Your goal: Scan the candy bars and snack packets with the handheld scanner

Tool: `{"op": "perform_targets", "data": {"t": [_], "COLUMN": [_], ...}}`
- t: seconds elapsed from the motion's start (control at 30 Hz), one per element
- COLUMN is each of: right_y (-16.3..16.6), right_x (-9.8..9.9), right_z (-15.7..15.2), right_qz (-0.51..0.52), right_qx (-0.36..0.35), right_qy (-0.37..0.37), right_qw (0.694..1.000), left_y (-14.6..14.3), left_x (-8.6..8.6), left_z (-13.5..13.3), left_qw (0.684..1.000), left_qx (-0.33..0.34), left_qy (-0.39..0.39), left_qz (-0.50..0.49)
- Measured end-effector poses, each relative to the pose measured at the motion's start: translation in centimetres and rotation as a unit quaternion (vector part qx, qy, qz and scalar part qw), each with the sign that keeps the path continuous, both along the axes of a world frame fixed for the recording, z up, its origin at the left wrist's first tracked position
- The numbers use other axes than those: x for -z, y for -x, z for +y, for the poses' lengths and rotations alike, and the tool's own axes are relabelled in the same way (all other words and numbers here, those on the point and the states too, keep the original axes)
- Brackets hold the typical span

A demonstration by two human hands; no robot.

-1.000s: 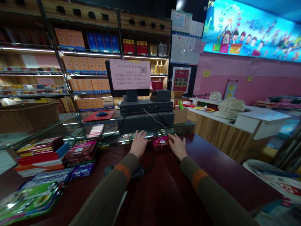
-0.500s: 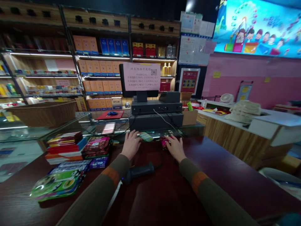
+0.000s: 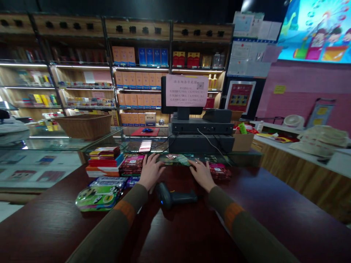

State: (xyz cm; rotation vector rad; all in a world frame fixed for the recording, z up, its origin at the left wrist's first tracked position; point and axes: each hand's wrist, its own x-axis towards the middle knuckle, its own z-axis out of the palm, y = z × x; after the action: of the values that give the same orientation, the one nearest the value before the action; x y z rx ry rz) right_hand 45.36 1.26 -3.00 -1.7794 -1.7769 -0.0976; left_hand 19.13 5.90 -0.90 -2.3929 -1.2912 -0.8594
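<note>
My left hand [image 3: 150, 171] is open, fingers spread, just above the dark red table beside a pink and brown packet [image 3: 133, 164]. My right hand [image 3: 203, 174] is also open, its fingertips at the right end of a small green packet [image 3: 183, 159]; whether they touch it I cannot tell. A small red and white packet [image 3: 172, 156] is left of the green one. Right of my right hand is a stack of pink and dark packets [image 3: 219, 170]. Between my forearms lies a black barcode scanner [image 3: 175, 197], a blue light lit on its head.
At left are stacked red and orange packs [image 3: 105, 162] and green panda-print packs [image 3: 98, 197]. A cash register with a screen [image 3: 201, 124] stands ahead on the glass counter. Behind are a wicker basket [image 3: 85, 126], a cardboard box [image 3: 242, 141] and shelves of boxes.
The view has turned left, so the scene sits farther right. My right hand has left the pink packets and come to the green packet. My left hand is now farther from the green packet.
</note>
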Motion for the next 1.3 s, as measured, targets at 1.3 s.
{"op": "perform_targets", "data": {"t": [1.3], "right_y": [15.5], "right_x": [-3.0], "right_z": [7.1], "right_qz": [0.078], "right_qx": [-0.232], "right_qy": [0.054], "right_qw": [0.968], "left_y": [14.0], "left_x": [0.6], "left_z": [0.5], "left_qw": [0.971], "left_qx": [-0.215], "left_qy": [0.071], "left_qz": [-0.072]}}
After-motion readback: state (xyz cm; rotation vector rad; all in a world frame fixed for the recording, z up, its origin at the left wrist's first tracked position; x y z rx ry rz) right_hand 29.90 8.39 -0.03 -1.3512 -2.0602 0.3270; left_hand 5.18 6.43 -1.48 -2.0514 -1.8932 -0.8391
